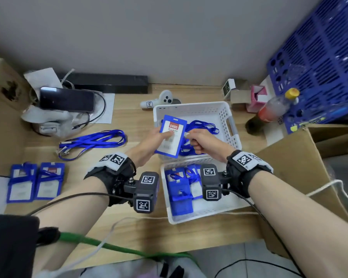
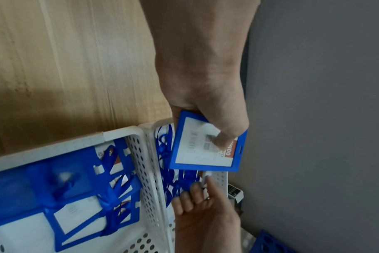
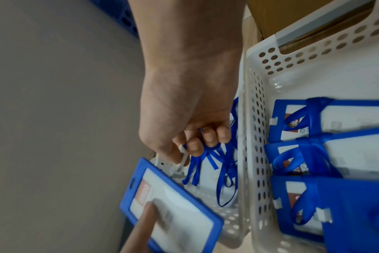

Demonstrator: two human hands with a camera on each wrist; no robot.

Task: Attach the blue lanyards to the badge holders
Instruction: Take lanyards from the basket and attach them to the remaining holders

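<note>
My left hand (image 1: 159,135) pinches a blue badge holder (image 1: 172,135) with a white ID card inside, thumb on its face (image 2: 218,140), held upright over the far white basket (image 1: 225,115). My right hand (image 1: 197,142) is just right of it, fingers curled round a blue lanyard (image 3: 208,154) and pinching its white clip (image 3: 183,152) beside the holder's edge. The rest of that lanyard (image 1: 203,126) trails into the far basket. The near white basket (image 1: 209,213) holds several badge holders with lanyards wrapped round them (image 3: 314,145).
Loose blue lanyards (image 1: 92,142) lie on the wooden table to the left, with two wrapped badge holders (image 1: 35,181) nearer the edge. A phone (image 1: 66,99), a white controller (image 1: 161,101), a bottle (image 1: 273,109), a blue crate (image 1: 317,63) and cardboard boxes (image 1: 293,169) ring the area.
</note>
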